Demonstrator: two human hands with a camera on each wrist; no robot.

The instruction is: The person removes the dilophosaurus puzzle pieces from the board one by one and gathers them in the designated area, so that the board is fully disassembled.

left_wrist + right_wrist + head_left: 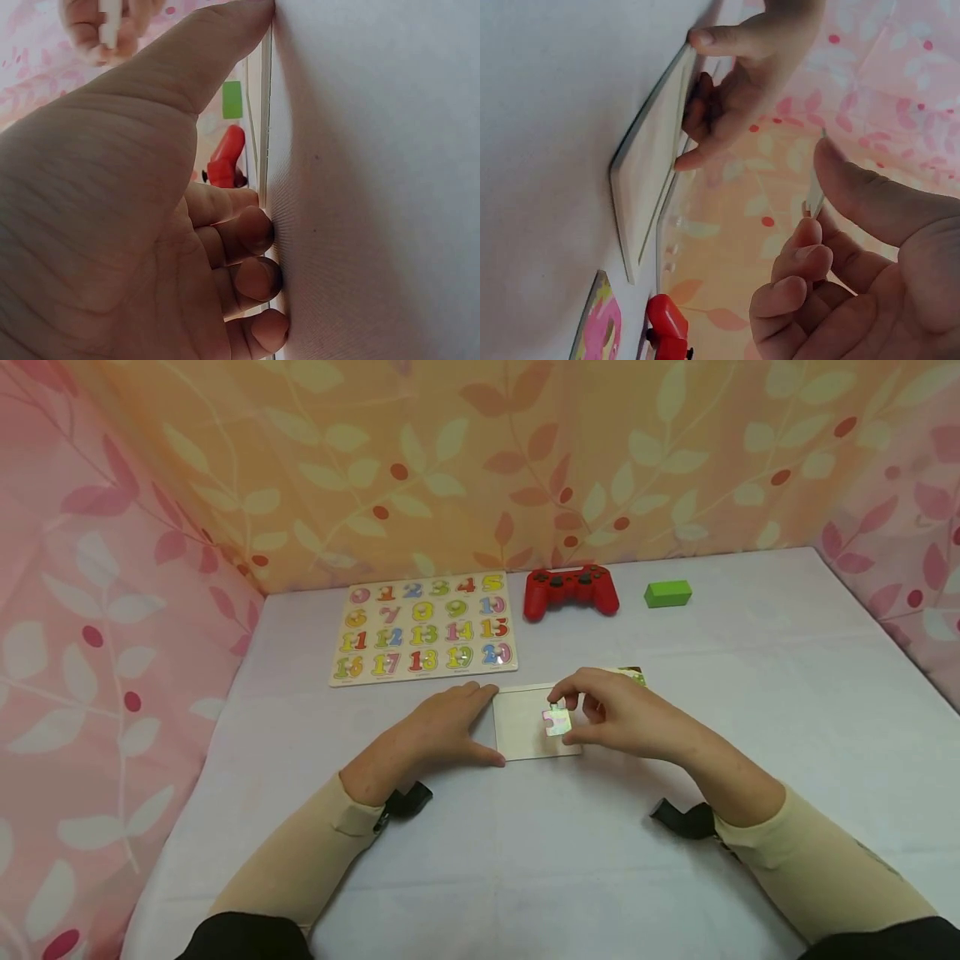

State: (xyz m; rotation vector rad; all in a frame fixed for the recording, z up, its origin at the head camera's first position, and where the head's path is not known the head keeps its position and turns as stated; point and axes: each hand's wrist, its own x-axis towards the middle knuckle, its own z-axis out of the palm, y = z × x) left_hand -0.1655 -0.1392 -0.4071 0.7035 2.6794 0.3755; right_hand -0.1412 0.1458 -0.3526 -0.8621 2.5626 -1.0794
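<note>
A shallow pale wooden puzzle frame [521, 722] lies flat on the white-covered table. My left hand [446, 727] is at its left side, thumb touching the near corner and a fingertip at the far one, fingers fairly straight. Over the frame's right part, my right hand [618, 710] pinches a small jigsaw piece [557, 721] between thumb and fingers. The right wrist view shows that piece [817, 184] nearly edge-on, raised above the frame. Beyond the right hand lies a colourful printed piece [600, 319], mostly hidden by the hand in the head view.
Behind the left hand lies a wooden number board [423, 627] with coloured digits from 0 to 20. A red game controller [572, 591] sits to its right, then a green block [667, 593]. Patterned cloth walls [480, 468] stand behind and at both sides.
</note>
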